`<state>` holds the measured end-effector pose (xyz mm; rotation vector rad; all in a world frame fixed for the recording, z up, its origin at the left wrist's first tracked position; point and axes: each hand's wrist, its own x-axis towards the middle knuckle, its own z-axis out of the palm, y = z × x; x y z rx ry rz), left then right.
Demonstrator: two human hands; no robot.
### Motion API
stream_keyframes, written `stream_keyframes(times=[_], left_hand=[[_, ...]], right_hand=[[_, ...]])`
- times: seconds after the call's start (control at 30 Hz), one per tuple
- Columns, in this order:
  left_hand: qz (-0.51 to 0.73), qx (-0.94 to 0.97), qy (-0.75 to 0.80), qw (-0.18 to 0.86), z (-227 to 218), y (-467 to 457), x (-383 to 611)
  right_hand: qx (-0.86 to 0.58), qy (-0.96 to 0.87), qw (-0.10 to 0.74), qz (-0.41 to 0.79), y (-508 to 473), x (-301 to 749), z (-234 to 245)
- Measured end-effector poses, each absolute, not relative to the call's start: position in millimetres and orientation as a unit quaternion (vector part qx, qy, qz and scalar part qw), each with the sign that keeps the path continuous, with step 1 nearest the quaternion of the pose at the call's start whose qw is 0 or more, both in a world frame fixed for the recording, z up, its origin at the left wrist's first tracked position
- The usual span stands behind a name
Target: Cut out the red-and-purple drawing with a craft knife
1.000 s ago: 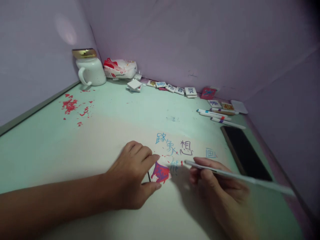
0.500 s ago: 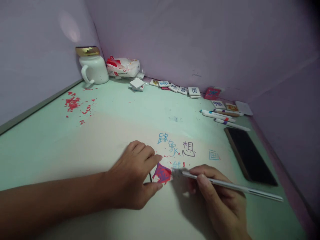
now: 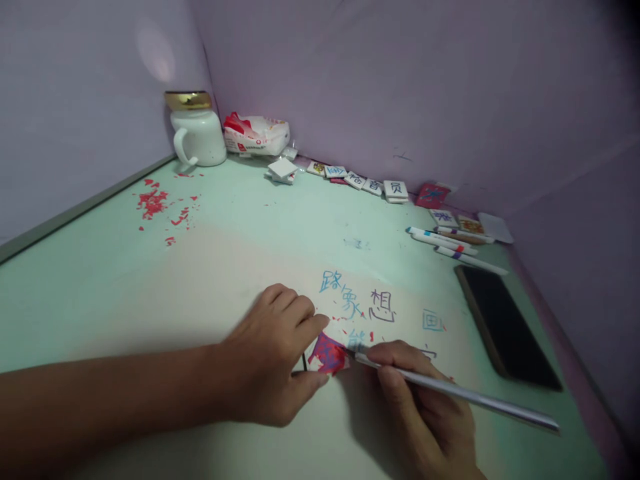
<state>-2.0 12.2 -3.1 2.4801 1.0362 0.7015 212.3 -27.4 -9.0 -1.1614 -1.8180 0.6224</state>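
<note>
A small square tile [image 3: 327, 353], partly red with a purple character, lies on the table near the middle of the view. My left hand [image 3: 280, 353] is closed on it, forefinger at the far edge and thumb at the near edge. In my right hand [image 3: 420, 400] is a slim silver craft knife [image 3: 470, 393], held like a pen. Its thin dark tip reaches the tile's right edge; whether it touches is too small to tell. Red flakes lie around the tile, and part of its left side is hidden by my left hand.
Blue and purple characters [image 3: 381, 305] are written on the table. A black phone [image 3: 505, 327], several pens [image 3: 445, 241] and lettered tiles [image 3: 395, 190] lie right and back. Red scraps [image 3: 153, 203], a white lidded mug [image 3: 200, 137] and a tissue pack [image 3: 257, 135] are back left.
My right hand has brought the craft knife's tip leftward to the tile's right edge. My left hand keeps hold of the tile. The whole view has shifted slightly.
</note>
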Motion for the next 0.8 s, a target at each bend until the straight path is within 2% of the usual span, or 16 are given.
stream_keyframes(times=[0.8], left_hand=[[0.249, 0.879, 0.362, 0.184, -4.6, 11.9, -2.3]], right_hand=[[-0.448, -0.742, 0.406, 0.289, -25.3, 212.8, -7.5]])
